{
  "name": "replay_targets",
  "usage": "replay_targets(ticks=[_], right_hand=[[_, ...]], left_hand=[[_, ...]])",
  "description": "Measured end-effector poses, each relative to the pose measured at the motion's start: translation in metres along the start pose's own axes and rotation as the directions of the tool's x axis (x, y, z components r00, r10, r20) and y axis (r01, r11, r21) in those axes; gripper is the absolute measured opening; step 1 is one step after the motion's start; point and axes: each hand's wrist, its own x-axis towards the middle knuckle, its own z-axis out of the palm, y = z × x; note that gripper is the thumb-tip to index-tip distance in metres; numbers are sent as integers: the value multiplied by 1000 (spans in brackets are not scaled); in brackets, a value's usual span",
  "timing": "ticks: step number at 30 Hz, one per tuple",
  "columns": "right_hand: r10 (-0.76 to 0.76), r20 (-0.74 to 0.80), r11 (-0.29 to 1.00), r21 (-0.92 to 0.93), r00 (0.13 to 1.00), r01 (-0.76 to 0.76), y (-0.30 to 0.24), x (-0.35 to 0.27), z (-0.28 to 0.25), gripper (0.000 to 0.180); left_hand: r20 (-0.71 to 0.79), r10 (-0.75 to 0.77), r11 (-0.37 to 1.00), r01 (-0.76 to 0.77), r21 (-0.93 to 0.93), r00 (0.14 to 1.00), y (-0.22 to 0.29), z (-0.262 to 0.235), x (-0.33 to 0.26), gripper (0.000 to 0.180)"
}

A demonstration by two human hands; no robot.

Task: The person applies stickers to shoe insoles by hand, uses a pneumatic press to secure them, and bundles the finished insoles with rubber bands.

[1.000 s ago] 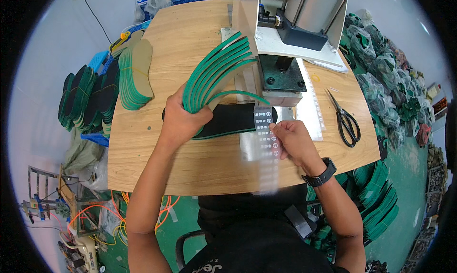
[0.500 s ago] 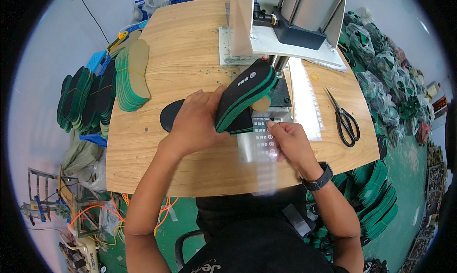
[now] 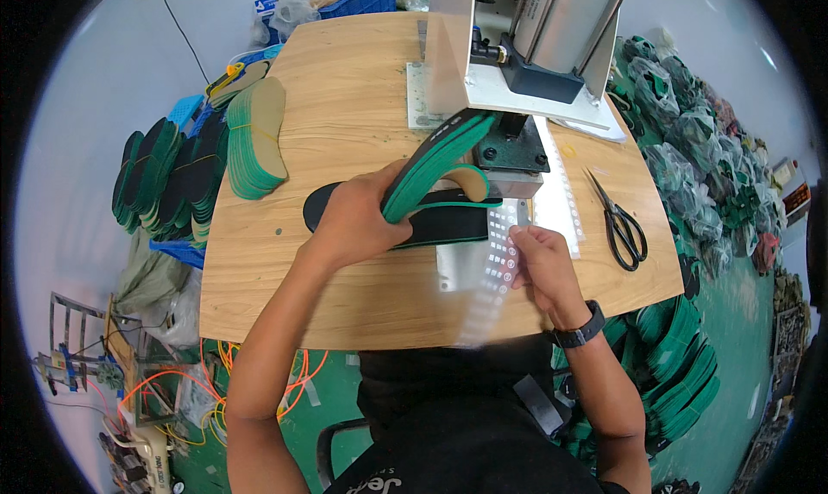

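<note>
My left hand (image 3: 358, 222) is wrapped around a bundle of black and green insoles (image 3: 435, 162), with several bent up toward the press. A black insole (image 3: 444, 224) lies flatter below them, and a beige underside (image 3: 467, 182) shows in between. Between thumb and fingers, my right hand (image 3: 545, 265) pinches a clear strip with rows of small white marks (image 3: 503, 248). Its upper end lies at the flat insole's right end; its lower end is blurred. Just above is the dark press head with a metal block (image 3: 515, 162). The fingers of my left hand are partly hidden.
Black-handled scissors (image 3: 623, 228) and white printed sheets (image 3: 556, 192) lie right of the press. A banded insole stack (image 3: 257, 140) stands at the table's left edge, beside more bundles (image 3: 164, 171) in a blue crate. Bagged insoles (image 3: 690, 149) pile up on the right.
The press head has risen toward its frame. The clear strip has shifted right and now slants, with my right hand still pinching it. The bent insoles have tipped more onto their edges.
</note>
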Motion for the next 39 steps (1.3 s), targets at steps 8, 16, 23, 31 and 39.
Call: replay_targets(ticks=[8,16,23,31,39], right_hand=[[27,101,940,-341,994,9,-4,10,15,34],[20,127,938,-347,992,26,-5,10,16,35],[34,125,936,-352,992,12,-11,7,18,37],[42,128,907,-422,991,16,-8,11,14,39],[35,123,930,-368,992,13,-6,8,15,39]], left_hand=[[-336,-94,949,-18,-314,937,-21,-3,-12,37],[-357,-106,949,-13,-314,928,-17,-3,-11,35],[-393,-30,970,-69,-234,919,-17,5,-11,43],[-193,-38,998,27,-60,980,-6,1,-10,57],[10,170,902,-160,401,985,-13,8,-9,89]])
